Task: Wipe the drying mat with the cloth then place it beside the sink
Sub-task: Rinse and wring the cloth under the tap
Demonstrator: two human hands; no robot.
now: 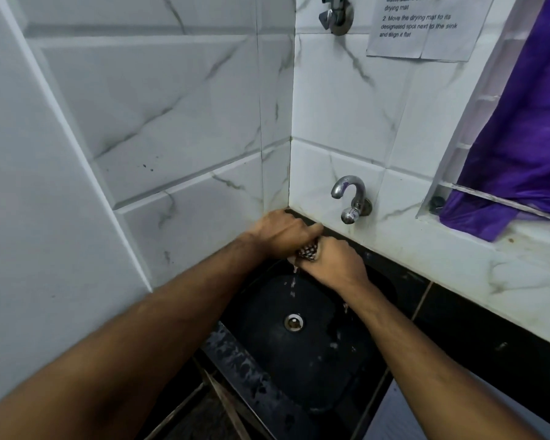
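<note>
A small checked cloth (308,251) is bunched up between both my hands above the black sink (337,376). My left hand (283,231) grips it from the left and my right hand (334,263) from the right, fists touching. Water drips from the cloth down toward the drain (294,322). Only a small part of the cloth shows between the fingers. A pale grey sheet (394,420) at the bottom edge, right of the sink, may be the drying mat; I cannot tell for sure.
A chrome tap (350,198) juts from the tiled back wall just right of my hands. White marble tiles close the corner at left. A paper note (426,27) hangs above. Purple fabric (521,138) fills the window ledge at right. Black countertop (477,338) runs right of the sink.
</note>
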